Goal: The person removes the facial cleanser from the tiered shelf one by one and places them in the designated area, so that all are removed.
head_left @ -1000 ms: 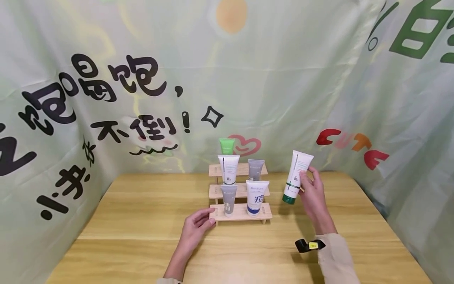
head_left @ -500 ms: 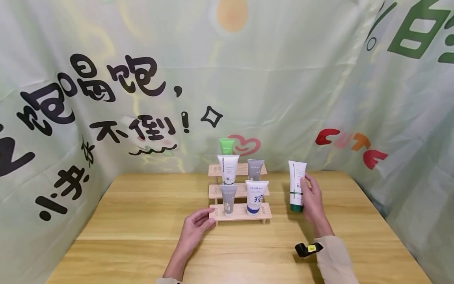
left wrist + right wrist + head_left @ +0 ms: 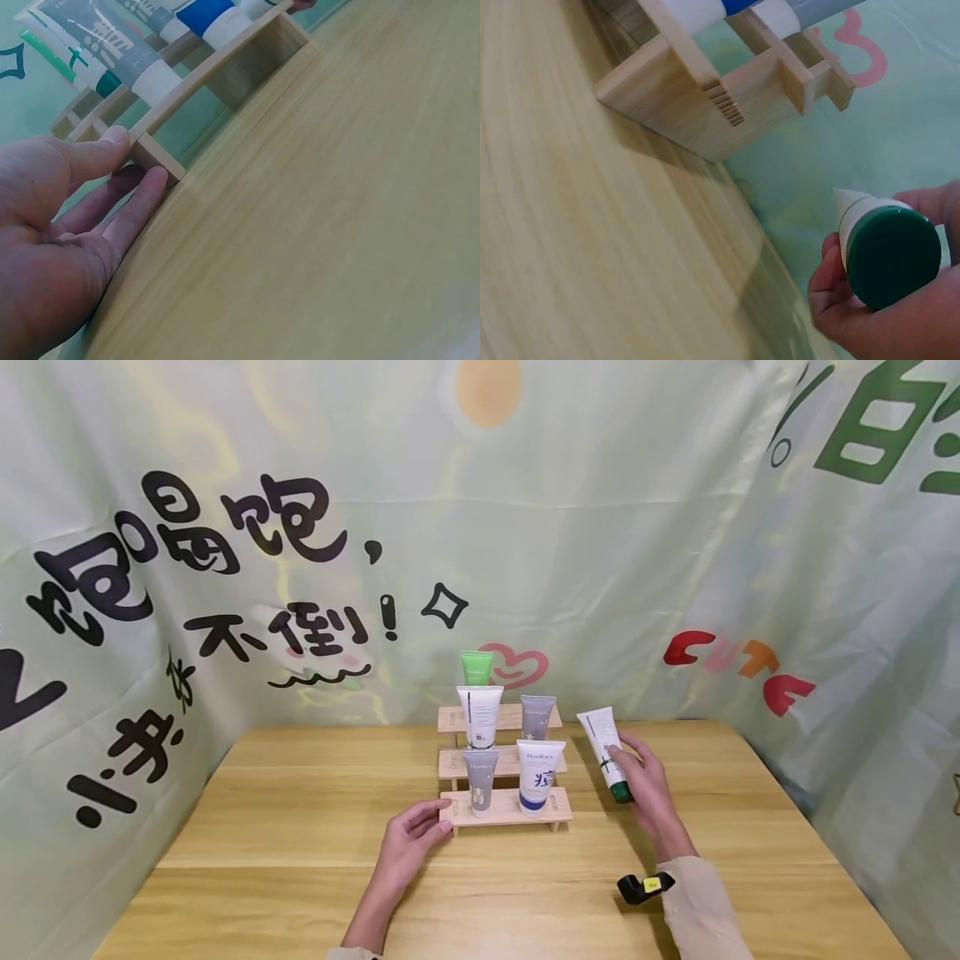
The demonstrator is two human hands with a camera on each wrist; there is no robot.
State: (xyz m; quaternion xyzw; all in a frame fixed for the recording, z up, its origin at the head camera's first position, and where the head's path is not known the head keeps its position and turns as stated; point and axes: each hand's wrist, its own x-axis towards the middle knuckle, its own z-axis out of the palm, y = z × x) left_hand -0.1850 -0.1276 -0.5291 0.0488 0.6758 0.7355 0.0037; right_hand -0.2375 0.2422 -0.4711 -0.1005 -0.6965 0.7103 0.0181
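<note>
Head view, and all eyes are on the white tube (image 3: 600, 745), up in the right hand (image 3: 647, 781), between the wooden rack (image 3: 504, 812) and the right edge of the table (image 3: 300, 893), nearer the rack! That right grip is clasped about the tube, thumb across its front. And look at the lean: the long axis slants, flat sealed end up and toward the far left corner, green cap (image 3: 621, 792) down and toward the near right corner. Right wrist view catches the cap nearly end-on, its round face turned to the camera, the tube lifted clear of the table.

Over to the left hand (image 3: 412, 839), at the rack's near left corner: its grip pinches the front shelf's end, thumb on the board, and in the left wrist view a fingertip meets the leg.

The rack stands toward the table's far edge, about midway between the side edges. Front shelf: a grey tube (image 3: 481, 781) at left, a blue-capped tube (image 3: 536, 777) at right. Middle shelf: a white-and-green tube (image 3: 480, 717) at left, a second grey tube (image 3: 537, 717) at right. Top shelf, left: a green tube (image 3: 477, 667), sealed end up like the other four!
</note>
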